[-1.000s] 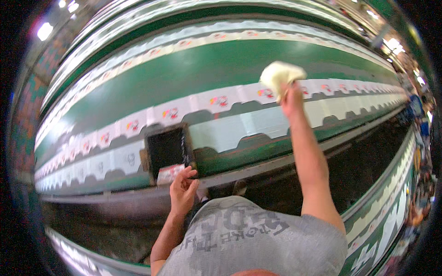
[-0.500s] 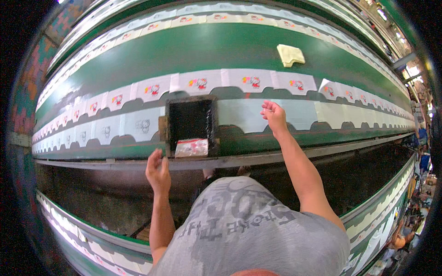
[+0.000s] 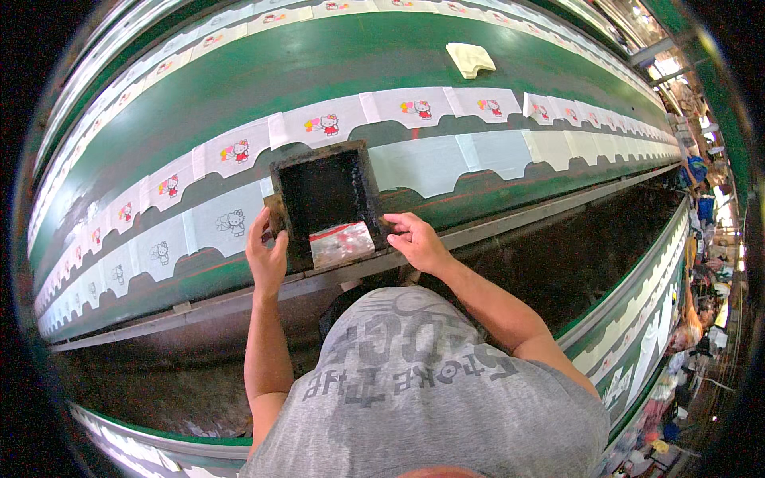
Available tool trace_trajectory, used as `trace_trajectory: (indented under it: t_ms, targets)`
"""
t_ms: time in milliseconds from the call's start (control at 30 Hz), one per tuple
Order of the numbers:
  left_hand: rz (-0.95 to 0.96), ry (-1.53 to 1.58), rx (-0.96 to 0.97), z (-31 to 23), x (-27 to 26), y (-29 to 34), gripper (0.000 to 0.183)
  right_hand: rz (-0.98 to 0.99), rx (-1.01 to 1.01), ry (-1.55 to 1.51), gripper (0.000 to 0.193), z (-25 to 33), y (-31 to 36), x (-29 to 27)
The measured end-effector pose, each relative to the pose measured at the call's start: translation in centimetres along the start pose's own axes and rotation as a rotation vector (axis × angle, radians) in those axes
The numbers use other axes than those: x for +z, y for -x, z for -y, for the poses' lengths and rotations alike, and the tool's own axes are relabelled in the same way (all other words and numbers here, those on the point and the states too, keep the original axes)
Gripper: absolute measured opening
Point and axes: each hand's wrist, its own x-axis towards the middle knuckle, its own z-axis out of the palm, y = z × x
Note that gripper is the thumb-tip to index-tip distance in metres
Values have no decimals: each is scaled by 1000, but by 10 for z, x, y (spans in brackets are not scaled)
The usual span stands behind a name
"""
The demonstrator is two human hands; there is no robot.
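Note:
A dark screen-printing frame (image 3: 365, 171) with a black inside lies on the green table's near row of cloth pieces, slightly turned. At its lower end rests a shiny packet-like piece (image 3: 343, 245) with a red strip. My left hand (image 3: 267, 253) grips the frame's left side by a small wooden block, its thumb and fingers curled round the edge. At the lower right side, my right hand (image 3: 416, 241) has its thumb and fingers closed on the frame's edge. White cloth pieces with a black outline print (image 3: 231, 223) lie left of the frame; unprinted pieces (image 3: 418, 163) lie right of it.
A farther row of cloth pieces carries coloured prints (image 3: 323, 125). On the green table (image 3: 335, 68) lies a small stack of pale yellow cloth (image 3: 470, 60). A rail (image 3: 478, 231) runs along the near edge. Another table stands behind me, and clutter fills the far right.
Both hands have come to the frame: the left moved up to its left side, the right came down and left to its right side. The view has turned and shifted.

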Motion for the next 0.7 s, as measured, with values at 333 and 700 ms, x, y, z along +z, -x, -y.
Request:
trace_trajectory:
  t_ms: [333, 700]
  targets:
    - [-182, 2, -23, -7, 36, 11, 88, 24, 88, -104, 56, 5, 1, 8]
    - [-235, 156, 88, -85, 128, 15, 89, -101, 31, -113, 54, -38, 6, -75]
